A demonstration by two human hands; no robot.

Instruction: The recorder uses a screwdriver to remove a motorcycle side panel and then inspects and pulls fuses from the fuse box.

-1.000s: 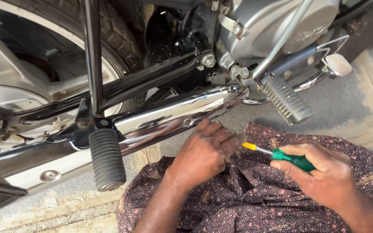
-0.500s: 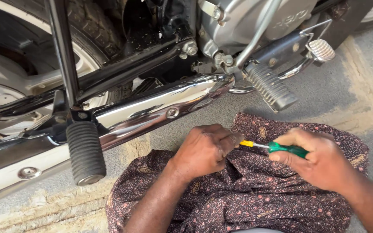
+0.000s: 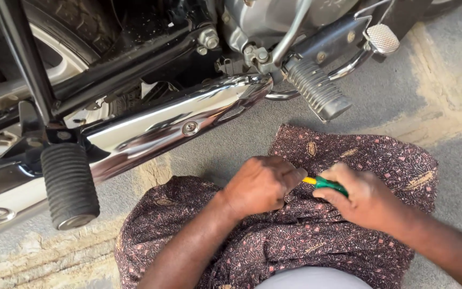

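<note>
My right hand (image 3: 367, 200) grips a screwdriver (image 3: 324, 183) with a green and yellow handle, held low over the dark patterned cloth (image 3: 348, 160) that covers my lap. My left hand (image 3: 260, 184) is closed into a loose fist right next to it, and its fingertips meet the yellow end of the screwdriver. The tool's shaft is hidden inside or behind my left hand. Just beyond both hands lies the chrome exhaust pipe (image 3: 151, 131) of a motorcycle.
The motorcycle fills the top of the view: a rear tyre (image 3: 81, 27), a black ribbed rear footpeg (image 3: 70, 184) at the left, a front footpeg (image 3: 316, 91), a brake pedal (image 3: 383, 37) and a bolt (image 3: 208, 38) on the black frame. Grey paved ground lies beneath.
My two hands have come together; the left hand now touches the screwdriver's yellow end. The view has shifted, so the motorcycle sits higher and further left in the picture.
</note>
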